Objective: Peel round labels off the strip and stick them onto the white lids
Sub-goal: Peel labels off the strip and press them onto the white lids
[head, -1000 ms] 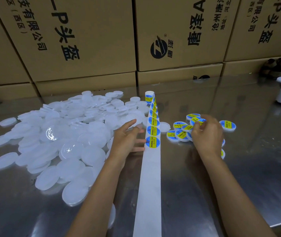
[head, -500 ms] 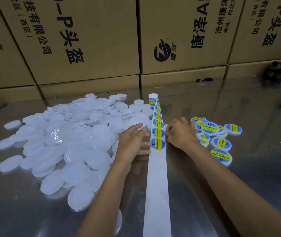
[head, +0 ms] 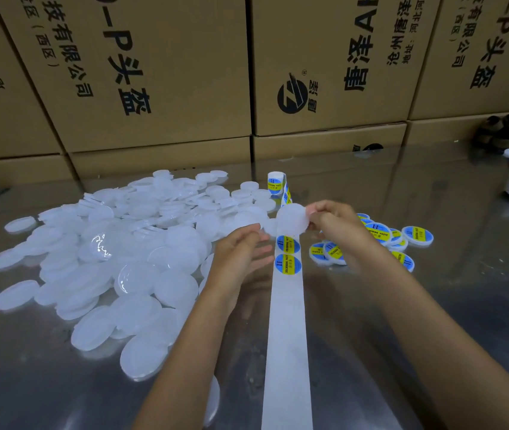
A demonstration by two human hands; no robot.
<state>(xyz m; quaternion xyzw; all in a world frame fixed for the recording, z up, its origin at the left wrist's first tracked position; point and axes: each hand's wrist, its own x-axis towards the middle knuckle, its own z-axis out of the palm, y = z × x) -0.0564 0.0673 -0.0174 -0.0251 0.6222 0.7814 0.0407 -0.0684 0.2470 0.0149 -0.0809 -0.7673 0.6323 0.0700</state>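
Round blue-and-yellow labels [head: 287, 264] on a long white backing strip [head: 287, 336], running away between the two hands toward a small label roll [head: 275, 183] standing beyond them. Bare stretch of strip nearer than the hands; nearest remaining label just beside the left hand's fingertips. Plain white round plastic lid [head: 292, 222] lifted above the strip, pinched at its edge by the right hand [head: 337, 225], fingers curled round the rim. Left hand [head: 240, 252] released, fingers straight and relaxed, tips near the lid's left edge; actual contact cannot be told. Big loose heap of unlabelled white lids [head: 116, 259] left of the left hand. Small cluster of labelled lids [head: 402, 240] right of the right hand. All on a shiny metal tabletop [head: 433, 305], brown printed cardboard boxes [head: 154, 72] stacked behind.
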